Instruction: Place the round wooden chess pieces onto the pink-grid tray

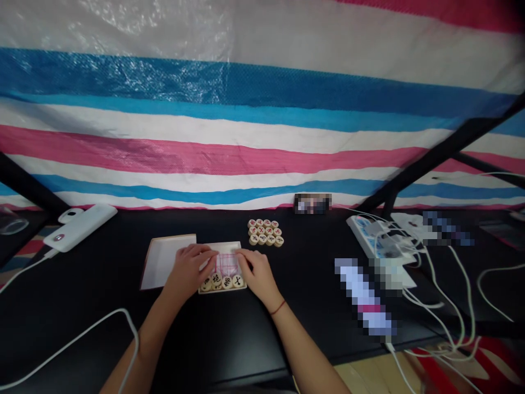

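Observation:
A small white open box (223, 291) sits on the black table in front of me. A row of round Chinese chess pieces (227, 282) with dark characters stands along its near side. Behind that row, a folded game sheet (227, 264) with pinkish-red grid lines lies in the box. My left hand (189, 269) is at the sheet's left edge, its fingers bent and closed on it. On the opposite edge, my right hand (258, 274) pinches with thumb and index finger. Beyond the box, more chess pieces (266, 232) stand in stacked rows, some with red characters.
The box's lid (166, 261) lies left of my left hand. A white power bank (84, 227) is at the back left. On the right are a power strip (363, 235), cables and a blurred phone-like object (365, 298). A white cable (133, 328) crosses my left forearm.

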Demonstrator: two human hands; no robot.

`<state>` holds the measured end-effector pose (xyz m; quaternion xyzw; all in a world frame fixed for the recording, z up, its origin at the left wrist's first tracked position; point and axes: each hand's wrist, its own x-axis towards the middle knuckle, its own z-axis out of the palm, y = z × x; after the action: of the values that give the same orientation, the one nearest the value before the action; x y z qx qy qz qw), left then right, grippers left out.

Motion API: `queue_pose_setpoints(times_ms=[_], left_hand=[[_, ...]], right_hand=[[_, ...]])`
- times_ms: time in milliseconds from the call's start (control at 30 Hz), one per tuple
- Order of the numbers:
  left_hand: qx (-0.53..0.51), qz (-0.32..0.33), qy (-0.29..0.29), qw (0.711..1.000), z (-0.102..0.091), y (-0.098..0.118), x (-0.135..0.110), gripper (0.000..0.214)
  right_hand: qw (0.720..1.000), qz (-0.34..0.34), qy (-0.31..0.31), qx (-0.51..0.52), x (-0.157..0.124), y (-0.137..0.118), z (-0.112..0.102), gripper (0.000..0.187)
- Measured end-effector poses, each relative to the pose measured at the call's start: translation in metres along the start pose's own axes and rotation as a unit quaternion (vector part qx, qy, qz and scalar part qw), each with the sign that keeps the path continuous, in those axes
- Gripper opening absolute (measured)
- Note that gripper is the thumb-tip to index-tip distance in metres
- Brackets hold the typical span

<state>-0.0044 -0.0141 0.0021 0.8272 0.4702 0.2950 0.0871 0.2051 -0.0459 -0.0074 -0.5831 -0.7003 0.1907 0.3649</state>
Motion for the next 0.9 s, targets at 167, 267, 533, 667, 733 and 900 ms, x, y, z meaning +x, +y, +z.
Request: queue_pose_setpoints(times_ms=[167, 267, 533, 667, 733, 900], left_hand=[[0.063, -0.029, -0.04, 0.997, -0.003, -0.007, -0.01, 0.013], [0.046, -0.026, -0.059, 0.997, 0.0, -0.004, -0.013, 0.016], [0.026, -0.015, -0.113, 0.993, -0.006, 0.011, -0.012, 0.024], [-0.005, -0.015, -0.131, 0.991, -0.011, 0.018, -0.01, 0.022], [-0.027, -0.023, -0.149, 0.988, -0.014, 0.02, -0.009, 0.024], [-0.052, -0.029, -0.17, 0.984, -0.02, 0.023, -0.008, 0.019]], right_hand=[[1.0, 0.009, -0.026, -0.004, 0.001, 0.003, 0.007, 0.026], [1.0, 0.009, -0.023, -0.01, 0.001, 0.007, 0.007, 0.027], [0.999, 0.039, 0.0, -0.02, 0.0, 0.014, 0.006, 0.029], [0.998, 0.045, 0.016, -0.028, -0.001, 0.018, 0.004, 0.03], [0.998, 0.047, 0.022, -0.027, -0.001, 0.02, 0.003, 0.03], [0.998, 0.052, 0.029, -0.017, -0.001, 0.02, 0.002, 0.03]])
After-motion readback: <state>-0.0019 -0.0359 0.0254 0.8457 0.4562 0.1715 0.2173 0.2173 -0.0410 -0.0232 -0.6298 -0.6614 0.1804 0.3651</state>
